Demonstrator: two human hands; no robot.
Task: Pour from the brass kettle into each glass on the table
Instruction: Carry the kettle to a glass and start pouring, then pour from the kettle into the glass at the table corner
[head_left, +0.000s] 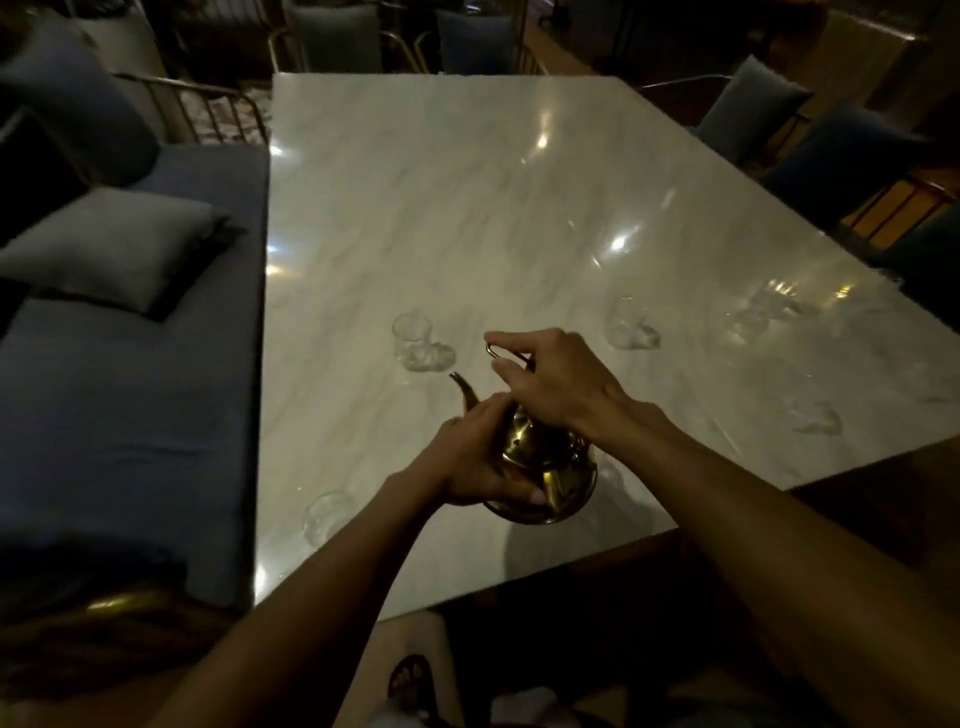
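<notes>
The brass kettle (545, 467) is near the front of the white marble table (467, 208), its thin spout pointing up and left toward a boot-shaped glass (418, 345). My left hand (475, 457) cups the kettle's left side. My right hand (550, 382) grips the wire handle above it. Other clear glasses stand around: one at the front left (327, 514), one at the centre right (628, 325), one further right (763, 309), one at the near right (815, 415). I cannot tell whether the kettle touches the table.
A blue bench (130, 389) with a grey cushion (109, 244) runs along the table's left side. Blue chairs (753, 109) stand at the right and far ends. The table's near edge runs diagonally under my forearms.
</notes>
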